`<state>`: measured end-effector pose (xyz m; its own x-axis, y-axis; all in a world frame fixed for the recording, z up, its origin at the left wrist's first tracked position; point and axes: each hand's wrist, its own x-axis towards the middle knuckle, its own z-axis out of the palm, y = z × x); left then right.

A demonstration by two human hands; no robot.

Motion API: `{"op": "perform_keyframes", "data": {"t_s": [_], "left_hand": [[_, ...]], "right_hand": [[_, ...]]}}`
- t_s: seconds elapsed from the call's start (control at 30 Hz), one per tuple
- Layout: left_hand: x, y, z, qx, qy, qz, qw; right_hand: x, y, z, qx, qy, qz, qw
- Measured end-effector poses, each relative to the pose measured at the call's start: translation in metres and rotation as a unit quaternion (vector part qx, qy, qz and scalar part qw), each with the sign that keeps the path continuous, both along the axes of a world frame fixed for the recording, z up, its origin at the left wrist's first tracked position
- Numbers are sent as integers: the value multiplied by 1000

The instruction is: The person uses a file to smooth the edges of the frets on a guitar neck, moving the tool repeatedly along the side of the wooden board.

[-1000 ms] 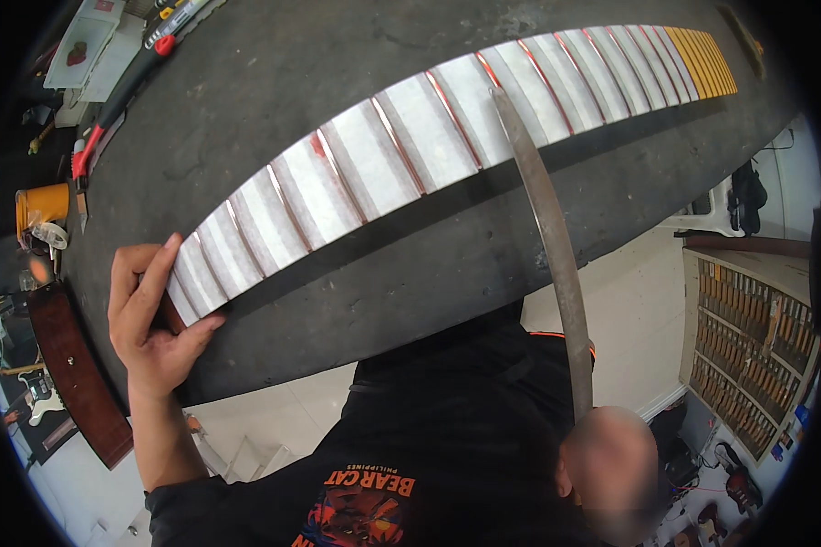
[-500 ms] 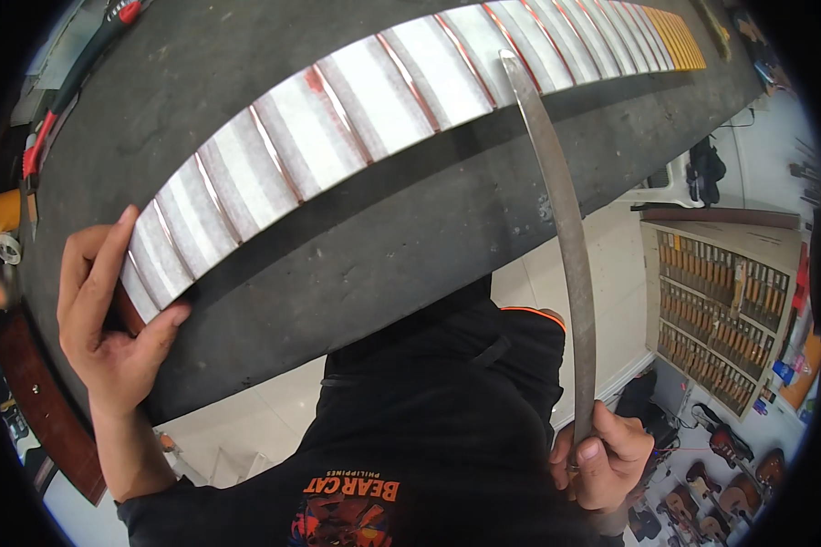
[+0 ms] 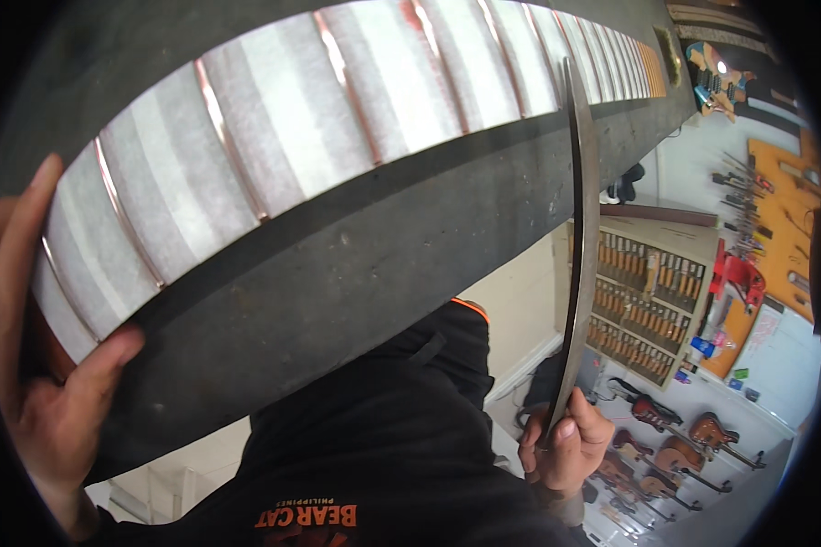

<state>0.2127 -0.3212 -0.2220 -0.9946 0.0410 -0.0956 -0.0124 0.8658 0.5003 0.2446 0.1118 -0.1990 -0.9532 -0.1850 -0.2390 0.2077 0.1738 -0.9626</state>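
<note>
A guitar neck (image 3: pixel 292 128) lies across the dark work surface, its fretboard covered with pale masking tape between the copper-coloured frets. At its far right end the tape turns yellow, and a red smear marks one strip. My left hand (image 3: pixel 59 410) grips the neck's near left end, thumb on the front edge and fingers round the back. In my right hand (image 3: pixel 570 444) is the lower end of a long, flat metal file (image 3: pixel 584 191), held upright in the view. The file's tip overlaps the fretboard right of the middle; whether it touches, I cannot tell.
The dark bench top (image 3: pixel 401 242) runs under the neck. To the right stands a rack (image 3: pixel 648 301) of wooden-handled tools. Beyond it are an orange tool board (image 3: pixel 780 210), a blue-green guitar body (image 3: pixel 716 82) and several guitars (image 3: pixel 680 453) against the wall.
The view has shifted so the neck looks larger and nearer on the left. Both hands keep their holds. The file stands straighter, its tip farther along toward the neck's yellow-taped end.
</note>
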Motion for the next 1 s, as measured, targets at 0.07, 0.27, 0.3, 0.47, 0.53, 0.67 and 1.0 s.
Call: {"op": "perform_keyframes", "data": {"t_s": [0.07, 0.27, 0.3, 0.47, 0.53, 0.67, 1.0], "left_hand": [[2, 1, -18, 27, 16, -5, 999], [17, 10, -15, 94, -76, 191, 974], [22, 10, -19, 96, -77, 194, 973], [3, 26, -25, 151, 18, 145, 978], [-1, 29, -26, 163, 24, 142, 976], [-9, 33, -28, 189, 38, 136, 972], [-11, 37, -21, 241, 85, 114, 960]], "right_hand": [[8, 3, -1, 18, 7, -15, 1000], [8, -4, 4, 34, 3, -5, 999], [9, -4, 3, 28, -3, -13, 1000], [12, -5, 1, 49, 11, -17, 999], [11, -5, 2, 59, 16, -17, 998], [4, -12, 7, 101, 27, -2, 995], [-165, -150, 12, 246, 119, -33, 961]]}}
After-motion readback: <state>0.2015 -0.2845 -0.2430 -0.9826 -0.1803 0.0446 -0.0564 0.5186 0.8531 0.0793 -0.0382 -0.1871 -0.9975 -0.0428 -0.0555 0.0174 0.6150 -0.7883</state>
